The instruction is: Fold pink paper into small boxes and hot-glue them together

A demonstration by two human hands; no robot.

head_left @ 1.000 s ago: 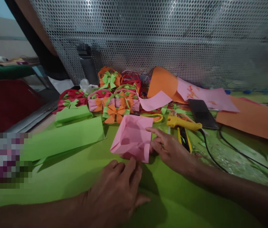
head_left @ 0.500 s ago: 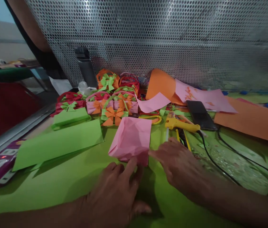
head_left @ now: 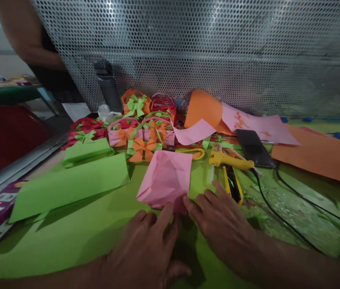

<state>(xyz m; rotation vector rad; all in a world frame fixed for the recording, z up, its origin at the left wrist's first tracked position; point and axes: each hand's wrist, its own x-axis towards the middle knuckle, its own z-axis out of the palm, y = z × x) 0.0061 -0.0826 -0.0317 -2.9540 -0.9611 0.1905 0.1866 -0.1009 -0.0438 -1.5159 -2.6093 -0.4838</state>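
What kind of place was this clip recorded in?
Probably a papercraft work table: small paper baskets with bows stand grouped there, a yellow glue gun lies nearby, and both hands touch a folded pink paper piece.

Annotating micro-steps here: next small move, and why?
Probably press the folded pink paper down along its near edge: the left hand is at that edge, the right hand at its right end, and the paper looks creased, not flat.

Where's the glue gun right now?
In the head view, right of centre: the glue gun lies beyond the right hand, beside the dark phone.
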